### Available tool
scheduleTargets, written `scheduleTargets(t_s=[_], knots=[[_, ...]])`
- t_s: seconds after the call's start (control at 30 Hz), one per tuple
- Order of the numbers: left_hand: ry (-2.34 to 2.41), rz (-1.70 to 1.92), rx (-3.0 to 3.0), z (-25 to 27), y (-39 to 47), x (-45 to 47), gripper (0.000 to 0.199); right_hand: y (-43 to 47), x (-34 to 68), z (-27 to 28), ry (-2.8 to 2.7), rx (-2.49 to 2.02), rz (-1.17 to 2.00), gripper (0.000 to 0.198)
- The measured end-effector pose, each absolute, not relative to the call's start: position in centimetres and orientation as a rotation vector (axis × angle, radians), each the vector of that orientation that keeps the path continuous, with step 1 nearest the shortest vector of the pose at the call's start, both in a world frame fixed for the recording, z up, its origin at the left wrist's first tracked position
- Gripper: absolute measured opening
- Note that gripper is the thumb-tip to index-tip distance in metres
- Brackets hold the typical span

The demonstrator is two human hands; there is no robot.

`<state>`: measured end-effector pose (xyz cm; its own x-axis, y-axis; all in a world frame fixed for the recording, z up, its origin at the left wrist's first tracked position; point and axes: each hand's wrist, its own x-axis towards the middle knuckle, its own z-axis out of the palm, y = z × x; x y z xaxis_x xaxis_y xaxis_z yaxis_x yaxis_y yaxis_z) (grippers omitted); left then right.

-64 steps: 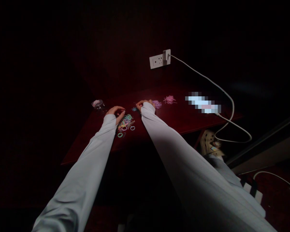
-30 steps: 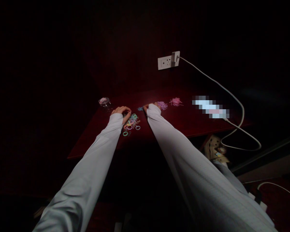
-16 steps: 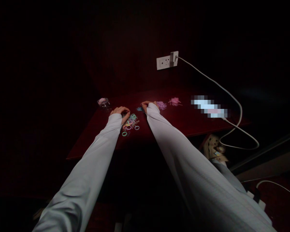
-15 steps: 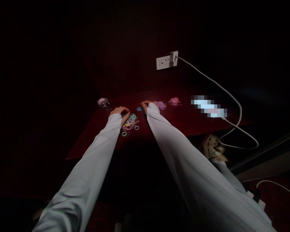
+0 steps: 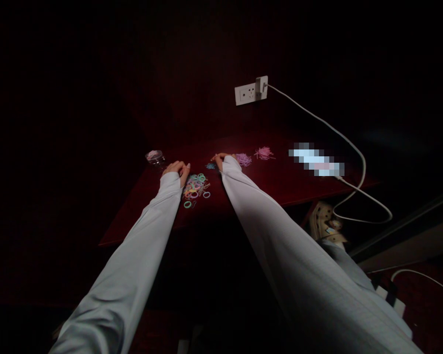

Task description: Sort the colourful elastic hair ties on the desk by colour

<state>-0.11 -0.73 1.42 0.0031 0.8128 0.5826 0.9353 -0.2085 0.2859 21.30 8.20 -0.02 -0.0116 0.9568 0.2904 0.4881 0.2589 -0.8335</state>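
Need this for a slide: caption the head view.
Left hand by coloured rings, right hand between blue pile and purple pile.

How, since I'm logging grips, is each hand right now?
Left hand: curled beside the colored rings; cannot tell if holding.
Right hand: curled beside the blue pile; cannot tell if holding.

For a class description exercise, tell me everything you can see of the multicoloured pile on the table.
The multicoloured pile lies loose on the dark red table, just right of the left hand; whether they touch is unclear. It mixes small rings, green, lilac and pale blue among them, with thin pieces too small to identify. Material is uncertain.
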Motion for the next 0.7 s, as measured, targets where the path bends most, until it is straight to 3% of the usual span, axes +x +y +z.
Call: scheduleTargets(t_s=[0.27,0.7], knots=[[-2.078,-0.841,-2.127,0.4,1.2,-1.4,0.028,7.3,22.0,0.4,-1.721,-1.229,0.677,0.038],[-1.879,-0.861,-2.271,-0.9,2.0,-2.0,0.023,7.6,22.1,0.5,-1.774,-1.239,0.703,0.035]])
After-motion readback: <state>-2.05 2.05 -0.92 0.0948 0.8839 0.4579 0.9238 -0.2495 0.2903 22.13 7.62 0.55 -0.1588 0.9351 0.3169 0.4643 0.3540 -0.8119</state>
